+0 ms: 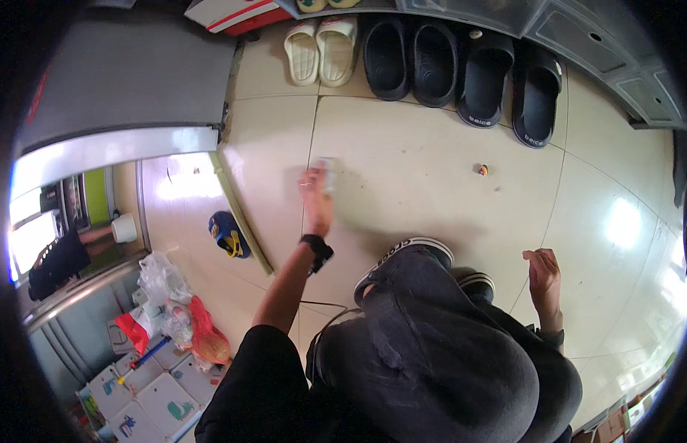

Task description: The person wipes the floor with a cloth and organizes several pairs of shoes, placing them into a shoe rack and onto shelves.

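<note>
My left hand (317,199), blurred, reaches down to the beige tile floor (388,133). Under and beside its fingers is a whitish, tissue-like cloth (329,174), too smeared to name exactly. Dark specks lie on the tiles just right of it. Off to the right of my knees, my right hand (544,271) hangs above the floor with its fingers curled; its palm side is hidden. A small multicoloured scrap (482,170) lies on the tiles ahead, with a tiny crumb (498,189) near it.
Cream slippers (337,52) and black clogs (487,83) line the far side, below grey drawers (576,39). At left lie a pale strip (241,213), a small blue clog (230,235), plastic bags (162,277) and a white drawer unit (166,396). A cable (327,304) runs beside my leg.
</note>
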`<state>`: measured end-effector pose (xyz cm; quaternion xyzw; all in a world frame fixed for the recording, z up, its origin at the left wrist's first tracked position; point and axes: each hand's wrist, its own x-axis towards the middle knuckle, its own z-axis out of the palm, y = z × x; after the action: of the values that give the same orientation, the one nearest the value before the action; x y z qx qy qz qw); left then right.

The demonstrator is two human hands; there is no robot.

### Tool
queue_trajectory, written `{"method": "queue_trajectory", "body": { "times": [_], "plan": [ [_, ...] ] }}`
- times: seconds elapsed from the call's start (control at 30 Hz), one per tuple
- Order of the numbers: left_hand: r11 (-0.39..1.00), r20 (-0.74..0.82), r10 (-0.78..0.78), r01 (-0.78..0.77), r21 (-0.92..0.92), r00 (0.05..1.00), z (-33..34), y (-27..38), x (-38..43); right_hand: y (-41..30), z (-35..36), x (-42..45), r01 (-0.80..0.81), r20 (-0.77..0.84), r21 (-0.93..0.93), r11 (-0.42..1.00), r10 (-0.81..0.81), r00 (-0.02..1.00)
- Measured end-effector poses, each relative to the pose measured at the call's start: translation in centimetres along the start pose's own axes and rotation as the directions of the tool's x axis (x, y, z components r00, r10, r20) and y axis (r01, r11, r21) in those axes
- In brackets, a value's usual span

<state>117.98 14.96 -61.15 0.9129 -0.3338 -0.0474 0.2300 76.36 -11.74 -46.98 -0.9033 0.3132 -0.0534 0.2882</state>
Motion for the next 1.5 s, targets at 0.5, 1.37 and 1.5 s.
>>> {"method": "queue_trajectory", "body": {
  "times": [0.5, 1.37, 1.5],
  "plan": [
    [0.925, 0.117, -0.031, 0.073, -0.374, 0.993, 2.1, 4.7, 0.2, 0.9, 4.9, -4.7, -0.221, -0.001, 0.060, 0.973, 0.222, 0.975],
    [1.000, -0.167, -0.010, 0.008, -0.010, 0.986, 2.6, 3.1, 7.0, -1.4, 4.0, -6.0, -0.320, 0.029, -0.042, 0.947, 0.321, 0.947],
    [0.966, 0.171, 0.256, -0.245, -0.083, 0.952, 3.0, 7.3, 4.5, -1.2, 4.8, -6.5, -0.358, 0.033, -0.011, 0.933, 0.359, 0.933]
  ]
}}
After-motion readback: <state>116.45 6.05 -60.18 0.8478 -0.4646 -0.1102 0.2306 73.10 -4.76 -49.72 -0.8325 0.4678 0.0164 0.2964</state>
